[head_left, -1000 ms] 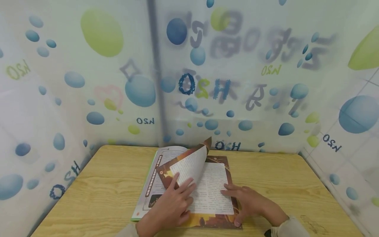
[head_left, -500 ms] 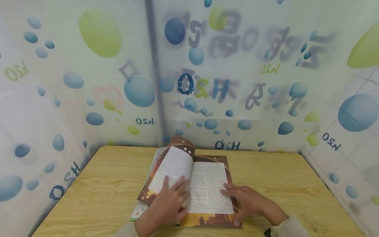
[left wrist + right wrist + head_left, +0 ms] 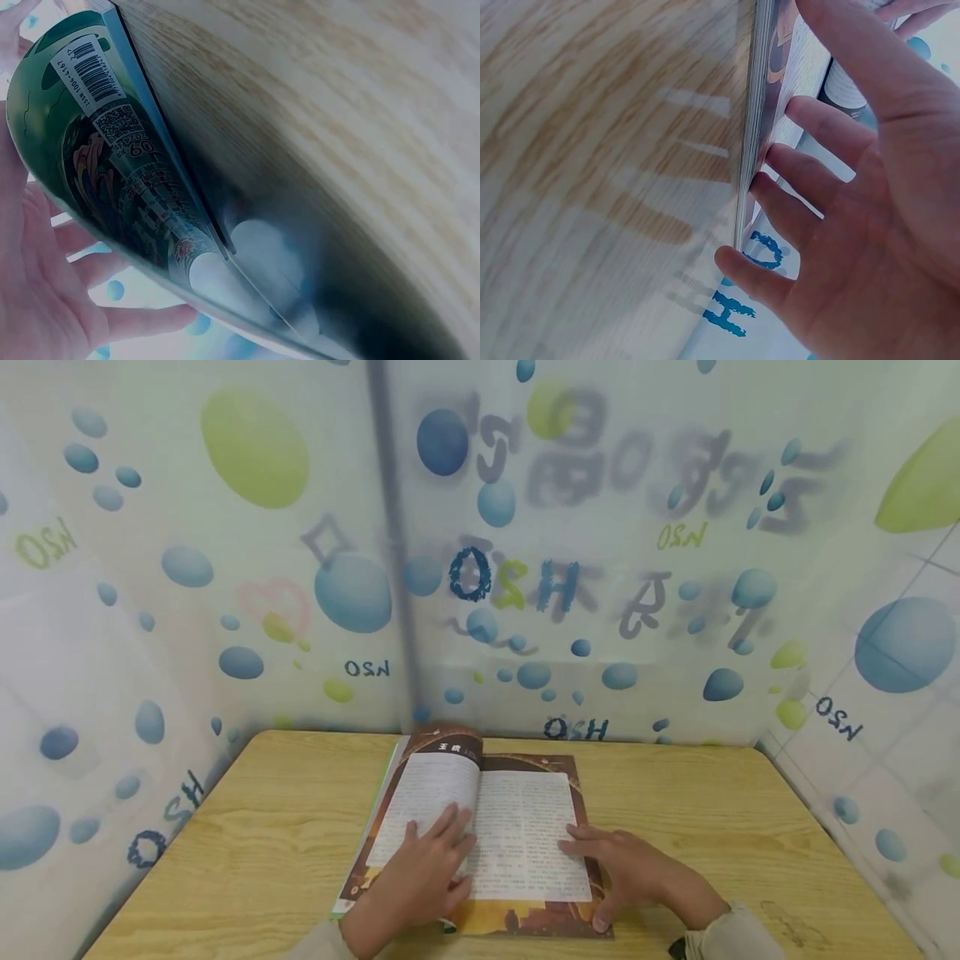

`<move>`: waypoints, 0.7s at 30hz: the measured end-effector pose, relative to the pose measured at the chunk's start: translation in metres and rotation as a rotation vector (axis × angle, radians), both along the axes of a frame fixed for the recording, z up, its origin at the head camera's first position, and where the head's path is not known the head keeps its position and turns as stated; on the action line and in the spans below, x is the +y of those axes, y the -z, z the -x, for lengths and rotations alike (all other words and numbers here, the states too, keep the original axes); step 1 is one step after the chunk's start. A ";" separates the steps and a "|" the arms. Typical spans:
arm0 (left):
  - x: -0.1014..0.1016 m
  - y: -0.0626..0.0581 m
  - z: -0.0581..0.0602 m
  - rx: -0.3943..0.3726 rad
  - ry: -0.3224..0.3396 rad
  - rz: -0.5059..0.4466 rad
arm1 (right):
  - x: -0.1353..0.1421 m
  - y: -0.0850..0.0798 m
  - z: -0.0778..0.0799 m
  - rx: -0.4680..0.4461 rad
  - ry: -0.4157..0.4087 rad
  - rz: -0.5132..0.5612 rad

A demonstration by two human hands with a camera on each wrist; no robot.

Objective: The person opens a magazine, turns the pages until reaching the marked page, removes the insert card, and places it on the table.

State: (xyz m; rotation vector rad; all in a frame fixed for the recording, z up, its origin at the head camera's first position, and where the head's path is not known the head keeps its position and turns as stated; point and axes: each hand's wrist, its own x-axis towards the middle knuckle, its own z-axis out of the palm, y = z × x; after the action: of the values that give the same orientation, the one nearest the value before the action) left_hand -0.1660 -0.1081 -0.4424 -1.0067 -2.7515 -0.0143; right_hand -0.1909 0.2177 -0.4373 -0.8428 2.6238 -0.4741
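Observation:
An open magazine (image 3: 528, 835) with brown and gold page borders and white text blocks lies on the wooden table. My left hand (image 3: 420, 881) rests on its left page near the spine, fingers spread. At the right page's outer edge is my right hand (image 3: 637, 872), fingertips on the paper and thumb by the lower corner. In the left wrist view, the magazine's green cover (image 3: 41, 97) with a barcode curves up from the table beside the left hand (image 3: 45, 292). The right wrist view has the right hand (image 3: 855, 217) along the stacked page edges, its fingers mostly straight.
The light wood table (image 3: 247, 835) extends on both sides of the magazine. Behind it and at both sides hang pale curtains (image 3: 630, 610) printed with blue and green bubbles and mirrored lettering.
The lifted page has turned over to the left and now lies on the left side, curved near the spine. My left hand has shifted slightly left; the right hand has stayed put.

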 end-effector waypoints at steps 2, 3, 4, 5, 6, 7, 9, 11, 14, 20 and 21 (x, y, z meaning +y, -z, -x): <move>-0.001 0.000 -0.001 -0.038 -0.012 -0.016 | 0.000 0.000 0.000 -0.007 0.003 -0.005; -0.001 0.000 -0.001 -0.054 -0.017 -0.024 | -0.001 -0.001 0.000 -0.009 0.005 -0.008; -0.001 0.000 -0.001 -0.069 -0.023 -0.031 | -0.001 -0.001 0.000 -0.010 0.005 -0.010; -0.001 0.000 -0.002 -0.080 -0.028 -0.036 | -0.001 -0.001 -0.001 -0.010 0.005 -0.012; -0.001 0.000 -0.002 -0.086 -0.032 -0.041 | -0.001 -0.001 -0.001 -0.008 0.003 -0.013; -0.001 0.000 -0.002 -0.091 -0.034 -0.044 | -0.002 -0.001 0.000 -0.004 0.001 -0.017; -0.002 0.000 -0.002 -0.088 -0.035 -0.046 | -0.001 -0.001 0.000 -0.002 -0.004 -0.015; -0.002 0.000 -0.002 -0.079 -0.032 -0.045 | -0.001 0.000 0.000 -0.001 -0.007 -0.018; -0.002 0.000 -0.003 -0.068 -0.029 -0.044 | 0.000 0.000 0.000 -0.003 -0.009 -0.001; -0.002 -0.001 -0.003 -0.065 -0.030 -0.042 | 0.001 -0.001 0.002 0.003 -0.015 0.024; -0.001 -0.001 -0.003 -0.065 -0.030 -0.044 | 0.001 -0.001 0.003 -0.001 -0.014 0.025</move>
State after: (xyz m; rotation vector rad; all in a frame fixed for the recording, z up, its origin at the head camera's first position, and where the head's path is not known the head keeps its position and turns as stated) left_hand -0.1634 -0.1096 -0.4411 -0.9704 -2.8115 -0.1048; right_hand -0.1936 0.2184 -0.4362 -0.8683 2.6143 -0.5047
